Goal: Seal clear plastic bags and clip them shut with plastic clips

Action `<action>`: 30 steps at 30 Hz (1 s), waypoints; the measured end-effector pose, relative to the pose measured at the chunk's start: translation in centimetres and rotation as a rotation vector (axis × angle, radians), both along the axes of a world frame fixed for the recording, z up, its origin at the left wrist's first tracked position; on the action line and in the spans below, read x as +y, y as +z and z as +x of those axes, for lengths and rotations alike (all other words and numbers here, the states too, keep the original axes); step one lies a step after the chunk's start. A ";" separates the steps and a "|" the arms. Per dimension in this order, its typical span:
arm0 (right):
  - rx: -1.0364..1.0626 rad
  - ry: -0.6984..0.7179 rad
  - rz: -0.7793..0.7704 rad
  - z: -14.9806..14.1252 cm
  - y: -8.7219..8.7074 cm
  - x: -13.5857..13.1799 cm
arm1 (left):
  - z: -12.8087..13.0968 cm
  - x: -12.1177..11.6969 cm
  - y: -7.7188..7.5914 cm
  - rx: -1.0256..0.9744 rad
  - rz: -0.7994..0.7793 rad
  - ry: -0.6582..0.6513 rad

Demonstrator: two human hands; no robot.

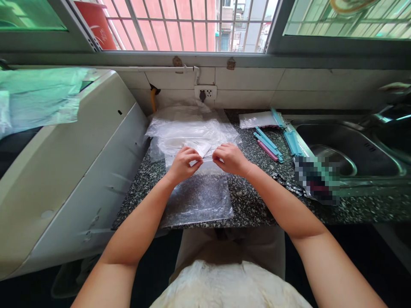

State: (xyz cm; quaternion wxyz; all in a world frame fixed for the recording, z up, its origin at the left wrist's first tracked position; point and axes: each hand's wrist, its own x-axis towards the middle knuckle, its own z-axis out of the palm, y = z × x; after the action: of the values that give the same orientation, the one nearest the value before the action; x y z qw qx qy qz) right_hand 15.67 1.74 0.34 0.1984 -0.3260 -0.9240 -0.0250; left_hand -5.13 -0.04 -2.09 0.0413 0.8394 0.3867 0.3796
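from afar, i see a clear plastic bag (201, 199) on the speckled counter (248, 206), its far edge pinched between closed thumb and fingers of both left hand (185, 164) and right hand (231, 159). i judge it light, limp and slippery, best gripped there; fingertips hide the exact hold.

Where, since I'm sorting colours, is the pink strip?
In the head view, the pink strip lies on the speckled counter, right of the right hand, along the near side of the blue strips, left of the sink.
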 end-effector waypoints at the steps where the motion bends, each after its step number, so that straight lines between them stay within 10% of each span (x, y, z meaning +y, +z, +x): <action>1: -0.008 0.000 0.003 0.0 0.0 0.0 | 0.0 0.0 0.0 -0.002 0.000 0.002; 30: -0.005 0.009 -0.011 -0.6 -0.5 -0.2 | 0.1 0.0 -0.1 0.016 0.000 -0.036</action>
State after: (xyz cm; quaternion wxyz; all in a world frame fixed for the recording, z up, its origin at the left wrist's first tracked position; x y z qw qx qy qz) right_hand 15.10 1.50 -0.17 0.1947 -0.3227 -0.9261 -0.0199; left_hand -5.01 0.00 -2.24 0.0451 0.8492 0.3718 0.3723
